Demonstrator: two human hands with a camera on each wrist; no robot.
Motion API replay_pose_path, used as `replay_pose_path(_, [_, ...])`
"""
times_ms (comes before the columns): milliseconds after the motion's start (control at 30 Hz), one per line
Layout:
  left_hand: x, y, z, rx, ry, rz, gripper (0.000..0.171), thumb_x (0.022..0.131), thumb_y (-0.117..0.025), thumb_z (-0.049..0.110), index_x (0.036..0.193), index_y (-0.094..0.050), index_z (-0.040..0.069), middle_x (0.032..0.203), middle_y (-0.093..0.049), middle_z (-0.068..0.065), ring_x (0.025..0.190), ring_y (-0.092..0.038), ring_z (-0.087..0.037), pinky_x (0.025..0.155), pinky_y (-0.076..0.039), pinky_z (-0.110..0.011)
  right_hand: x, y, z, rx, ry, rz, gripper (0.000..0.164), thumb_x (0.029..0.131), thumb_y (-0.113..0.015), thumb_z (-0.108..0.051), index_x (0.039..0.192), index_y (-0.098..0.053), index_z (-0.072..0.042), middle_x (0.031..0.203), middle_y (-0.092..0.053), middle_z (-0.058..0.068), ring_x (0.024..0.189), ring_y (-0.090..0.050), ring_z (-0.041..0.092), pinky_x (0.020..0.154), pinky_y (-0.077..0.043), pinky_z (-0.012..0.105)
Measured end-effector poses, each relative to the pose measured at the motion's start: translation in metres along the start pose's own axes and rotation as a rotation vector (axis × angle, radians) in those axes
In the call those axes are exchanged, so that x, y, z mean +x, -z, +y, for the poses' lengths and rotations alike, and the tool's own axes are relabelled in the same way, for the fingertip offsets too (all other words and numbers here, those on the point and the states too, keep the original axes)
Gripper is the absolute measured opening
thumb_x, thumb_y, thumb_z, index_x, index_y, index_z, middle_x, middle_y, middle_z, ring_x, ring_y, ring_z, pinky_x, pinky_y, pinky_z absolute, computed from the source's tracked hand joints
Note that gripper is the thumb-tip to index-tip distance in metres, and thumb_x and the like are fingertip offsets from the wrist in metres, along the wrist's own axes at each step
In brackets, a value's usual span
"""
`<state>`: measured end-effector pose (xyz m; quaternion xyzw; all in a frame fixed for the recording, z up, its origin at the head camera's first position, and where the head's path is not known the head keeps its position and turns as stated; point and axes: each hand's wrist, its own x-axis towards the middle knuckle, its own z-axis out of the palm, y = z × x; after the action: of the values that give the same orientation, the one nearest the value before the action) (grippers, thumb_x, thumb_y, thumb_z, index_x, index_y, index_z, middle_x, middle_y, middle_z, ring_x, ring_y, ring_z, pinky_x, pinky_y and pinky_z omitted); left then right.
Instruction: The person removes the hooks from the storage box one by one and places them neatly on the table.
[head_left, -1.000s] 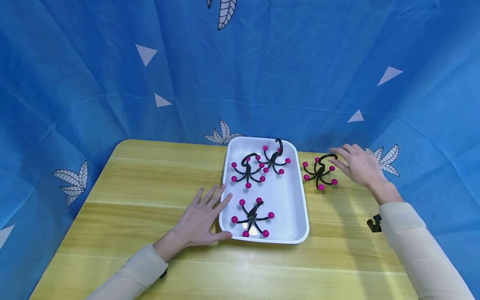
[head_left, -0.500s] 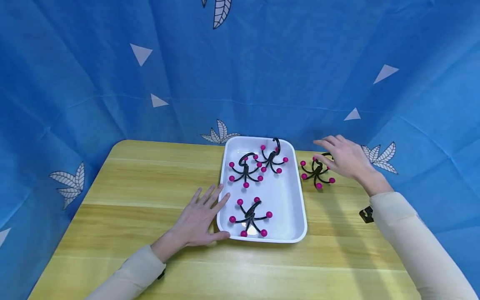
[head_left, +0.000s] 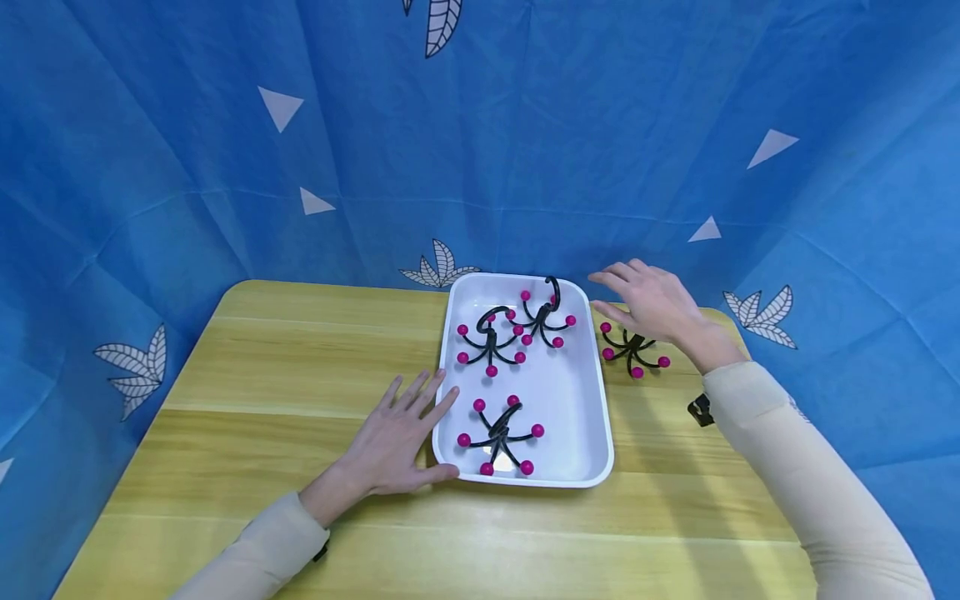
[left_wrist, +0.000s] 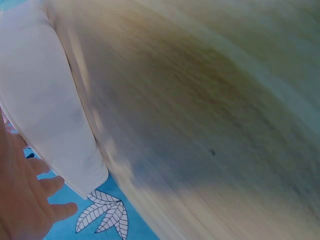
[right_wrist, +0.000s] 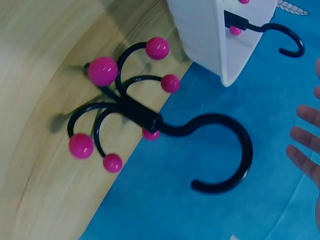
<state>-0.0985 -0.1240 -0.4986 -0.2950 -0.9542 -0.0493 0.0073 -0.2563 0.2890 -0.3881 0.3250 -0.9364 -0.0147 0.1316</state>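
Observation:
In the head view a white tray [head_left: 577,417] holds three black hook hangers with pink ball-tipped arms: a near one [head_left: 500,429], a middle one [head_left: 491,337] and one at the far right corner [head_left: 543,317]. A fourth such hanger [head_left: 633,350] stands on the table right of the tray; the right wrist view shows its curved hook [right_wrist: 240,140] upright. My right hand [head_left: 651,302] hovers above it, fingers extended toward the tray and holding nothing, hiding the hook from the head view. My left hand [head_left: 393,442] spreads its fingers along the tray's left rim, thumb at the near left corner.
The wooden table [head_left: 300,358] extends to the left and front of the tray. A blue patterned curtain [head_left: 480,167] hangs close behind the table's back edge and at both sides.
My right hand has moved left, from beside the fourth hanger's hook to over it and toward the tray, still empty. The left hand and the hangers keep their places.

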Motion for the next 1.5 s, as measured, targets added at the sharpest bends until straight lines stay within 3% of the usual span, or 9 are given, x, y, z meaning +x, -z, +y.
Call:
replay_pose_path(267, [0.000,0.000,0.000,0.010,-0.002,0.003,0.110,0.086,-0.050,0.089,0.170,-0.020,0.024,0.180,-0.012,-0.009,0.165,-0.023,-0.037,0.133,-0.020,-0.063,0.018,-0.012,-0.011,0.007,0.006,-0.033,0.050,0.099,-0.073,-0.041,0.140,-0.067,-0.013,0.132,-0.072,0.015,0.117,-0.067,0.035,0.094,-0.063,0.050])
replay_pose_path(767, [-0.001,-0.001,0.001,0.018,-0.008,0.021,0.110,0.087,-0.048,0.090,0.170,-0.021,0.023,0.179,-0.015,-0.010,0.164,-0.025,-0.037,0.133,-0.020,-0.063,0.037,-0.026,-0.017,0.007,0.072,-0.017,0.054,0.100,-0.071,-0.043,0.146,-0.064,-0.016,0.138,-0.071,0.013,0.111,-0.068,0.033,0.087,-0.063,0.046])
replay_pose_path(1067, [-0.002,-0.001,0.000,0.013,-0.009,0.026,0.110,0.086,-0.052,0.089,0.170,-0.022,0.023,0.179,-0.015,-0.009,0.164,-0.024,-0.037,0.133,-0.020,-0.063,0.040,-0.031,-0.020,0.011,0.100,-0.042,0.060,0.100,-0.072,-0.042,0.152,-0.058,-0.016,0.157,-0.059,0.009,0.101,-0.063,0.028,0.066,-0.054,0.036])
replay_pose_path(1500, [-0.001,-0.002,-0.001,0.010,-0.009,0.030,0.110,0.086,-0.052,0.089,0.169,-0.024,0.023,0.179,-0.016,-0.010,0.164,-0.024,-0.037,0.133,-0.019,-0.063,0.041,-0.037,-0.022,0.022,0.111,0.030,0.059,0.097,-0.075,-0.043,0.145,-0.064,-0.010,0.138,-0.073,0.012,0.101,-0.069,0.029,0.071,-0.060,0.039])
